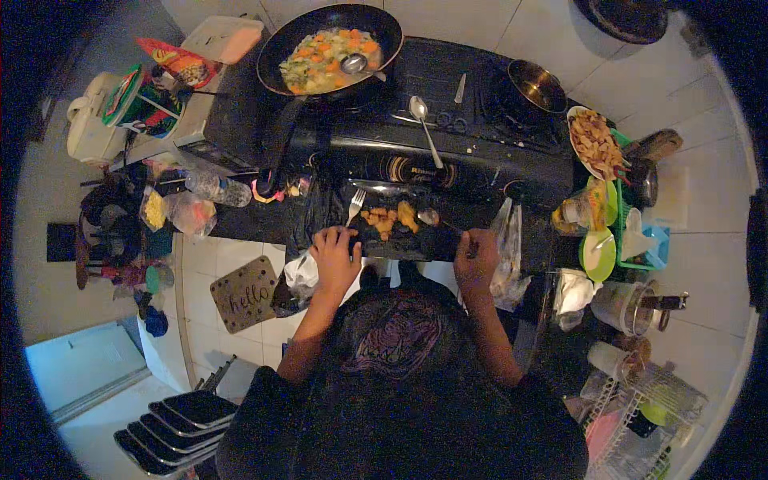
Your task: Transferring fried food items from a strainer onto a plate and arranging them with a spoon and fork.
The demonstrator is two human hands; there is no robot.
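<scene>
My left hand (336,255) is palm down at the counter's front edge, its fingers over the handle of a fork (356,206). The fork's tines point away from me. My right hand (477,258) is closed around the handle of a spoon (428,216), whose bowl points left. Between fork and spoon lie small browned food pieces (379,222), with a larger browned piece (407,216) at their right, next to the spoon's bowl. They lie on a dark surface; whether it is a plate or board is hard to tell.
Behind stands a black gas stove (414,171) with a wok (270,78) of chopped vegetables. A loose spoon (426,129) and a small pot (543,84) are on it. At right are a plate of browned pieces (594,141) and a green basket (624,210); at left, a plastic bottle (219,188).
</scene>
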